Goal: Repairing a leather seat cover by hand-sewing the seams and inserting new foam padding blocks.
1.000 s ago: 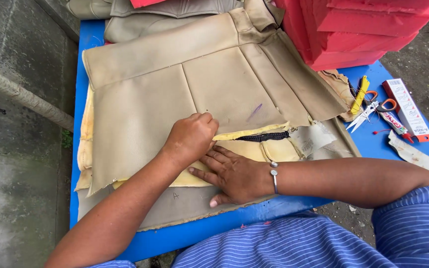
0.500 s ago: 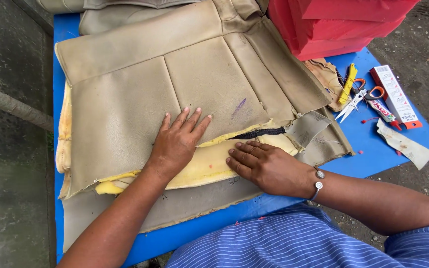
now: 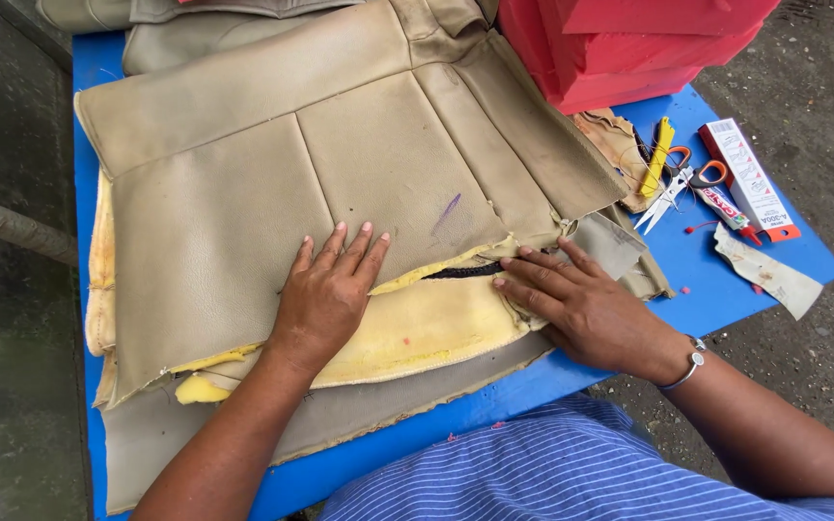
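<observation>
A tan leatherette seat cover [image 3: 243, 183] with stitched panels lies spread over the blue table [image 3: 716, 289]. Yellow foam backing [image 3: 427, 328] shows along its near edge, with a dark strip in the gap. My left hand [image 3: 325, 289] rests flat on the cover, fingers spread, just above the foam. To its right, my right hand [image 3: 581, 299] lies flat with its fingertips on the torn seam edge. A bracelet is on that wrist. Neither hand holds anything.
Red foam blocks [image 3: 620, 48] are stacked at the back right. Beside them lie orange-handled scissors [image 3: 697, 178], small snips [image 3: 663, 198], a yellow tool [image 3: 658, 154], a white and orange box [image 3: 750, 178] and a fabric scrap [image 3: 764, 275]. More tan covers [image 3: 176, 24] lie at the far edge.
My left hand opened from a fist and now lies flat on the cover. My right hand slid right to the seam edge. The view shifted closer.
</observation>
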